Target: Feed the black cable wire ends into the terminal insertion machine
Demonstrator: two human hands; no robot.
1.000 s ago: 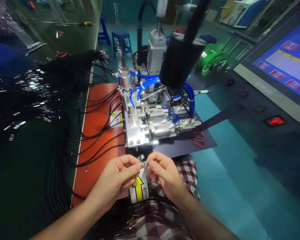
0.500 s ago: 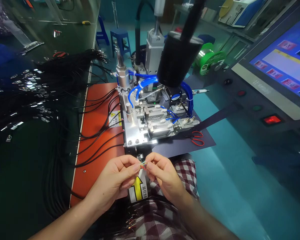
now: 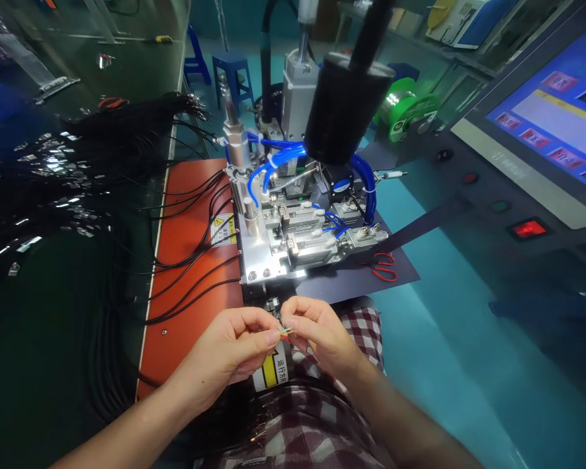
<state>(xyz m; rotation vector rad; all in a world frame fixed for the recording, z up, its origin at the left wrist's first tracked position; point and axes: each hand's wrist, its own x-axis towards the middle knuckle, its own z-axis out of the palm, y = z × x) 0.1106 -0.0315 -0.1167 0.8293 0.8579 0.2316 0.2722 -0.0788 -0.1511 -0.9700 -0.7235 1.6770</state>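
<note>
Between my hands, several thin coloured wires (image 3: 286,331) stick out, with red, yellow and greenish strands showing. My left hand (image 3: 239,342) pinches them between thumb and index finger. My right hand (image 3: 325,335) has its thumb and fingers closed at the free ends, touching the strands; which strand it grips is hidden. Just beyond the fingertips is a small metal fixture (image 3: 272,304) on the front of the bench machine (image 3: 312,244). Below the hands lies a label with a yellow arrow (image 3: 269,372), partly covered by my left hand.
Black cables (image 3: 195,254) run across the orange plate (image 3: 190,306) into the machine's left side. A large cable bundle (image 3: 141,127) lies at left. Red-handled scissors (image 3: 385,267) rest at right. A solder spool (image 3: 405,111) and control panel (image 3: 527,156) stand beyond. More wire ends (image 3: 258,426) lie by my lap.
My right fingertips have shifted slightly up against the wires, and the strand ends now show more, pointing right. My left hand keeps its pinch. The view has moved a little.
</note>
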